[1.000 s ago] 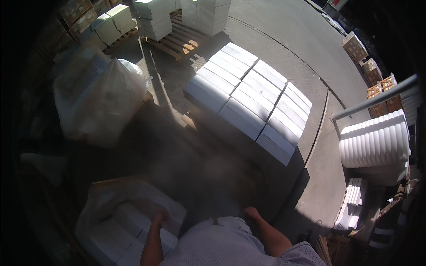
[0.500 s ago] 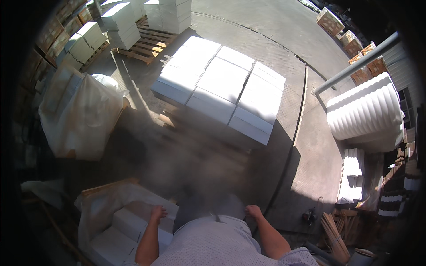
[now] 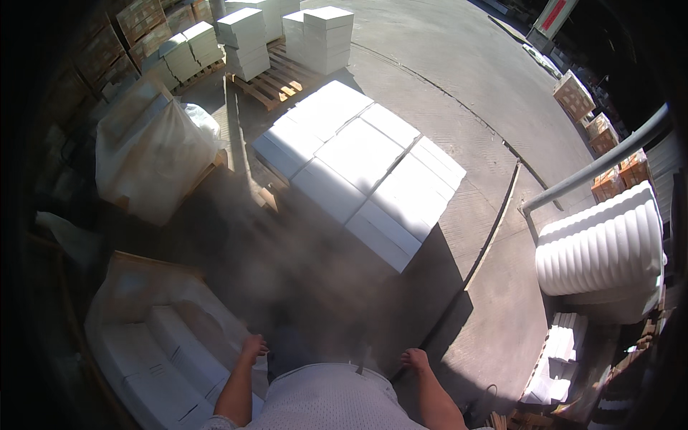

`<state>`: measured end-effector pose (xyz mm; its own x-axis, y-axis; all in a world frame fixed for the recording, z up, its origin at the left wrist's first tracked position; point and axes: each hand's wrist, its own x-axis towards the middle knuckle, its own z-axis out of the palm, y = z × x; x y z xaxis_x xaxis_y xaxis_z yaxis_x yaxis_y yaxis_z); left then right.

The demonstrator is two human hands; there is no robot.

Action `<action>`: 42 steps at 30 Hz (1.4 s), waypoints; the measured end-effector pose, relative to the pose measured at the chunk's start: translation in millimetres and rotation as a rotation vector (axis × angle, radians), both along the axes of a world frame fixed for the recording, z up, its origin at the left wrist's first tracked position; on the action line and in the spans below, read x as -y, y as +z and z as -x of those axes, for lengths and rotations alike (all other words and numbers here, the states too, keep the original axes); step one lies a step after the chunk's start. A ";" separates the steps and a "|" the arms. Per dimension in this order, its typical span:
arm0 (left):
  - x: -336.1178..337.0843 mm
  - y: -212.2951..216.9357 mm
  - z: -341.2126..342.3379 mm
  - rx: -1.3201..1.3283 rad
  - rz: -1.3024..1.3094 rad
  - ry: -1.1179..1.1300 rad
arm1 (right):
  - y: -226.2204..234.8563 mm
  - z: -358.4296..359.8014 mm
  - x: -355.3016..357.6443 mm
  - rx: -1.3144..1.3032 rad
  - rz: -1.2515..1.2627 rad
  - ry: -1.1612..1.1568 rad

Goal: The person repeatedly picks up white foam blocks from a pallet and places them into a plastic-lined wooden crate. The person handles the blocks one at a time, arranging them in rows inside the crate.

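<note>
My left hand (image 3: 254, 346) hangs at waist height on the left, its fingers loosely bent and nothing visible in it. It is nearest to a plastic-covered box holding white cartons (image 3: 129, 345); whether they touch I cannot tell. At my right side, my right hand (image 3: 413, 357) has its fingers curled in, with no object showing. Ahead of me stands a wide block of white cartons (image 3: 362, 147) set side by side, on a pallet that lies mostly in shadow. A hazy blur covers the ground just in front of my waist.
A plastic-wrapped load (image 3: 154, 154) stands at the left. Behind it are more white cartons (image 3: 326, 43) on a wooden pallet (image 3: 271, 80). To the right, a slanting grey pole (image 3: 598, 159) rises near a large white ribbed roll (image 3: 602, 247). Stacked white pieces (image 3: 555, 358) sit below.
The view has turned left, and the carton block sits lower in it. The covered box at the left reaches further back. Both hands keep nearly the same place at my sides.
</note>
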<state>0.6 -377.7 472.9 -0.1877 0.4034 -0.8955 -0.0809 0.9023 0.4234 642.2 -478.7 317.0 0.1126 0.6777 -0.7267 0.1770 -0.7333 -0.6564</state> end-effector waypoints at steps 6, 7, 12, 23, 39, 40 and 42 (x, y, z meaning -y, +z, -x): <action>21.7 15.0 -29.6 -0.173 -0.030 0.000 | -66.0 -77.4 -82.6 0.004 -0.229 0.190; 20.8 13.7 -26.9 -0.168 -0.028 0.013 | -60.8 -73.9 -99.7 0.012 -0.274 0.222; -19.2 -6.5 -21.1 -0.099 -0.010 -0.004 | 41.7 -15.4 -159.0 -0.136 0.054 -0.143; -223.0 -44.4 -156.2 -0.137 -0.550 -0.445 | 39.6 -8.9 -80.8 0.298 0.114 0.081; -137.2 -161.9 -276.7 -0.004 -0.515 -0.072 | 83.6 216.3 -541.4 0.607 -0.991 1.214; -129.8 -160.8 -287.4 -0.071 -0.394 -0.117 | 72.8 225.1 -552.1 0.672 -0.994 1.262; -124.2 -158.6 -305.7 -0.024 -0.225 0.105 | 60.4 232.1 -563.3 0.613 -1.080 1.294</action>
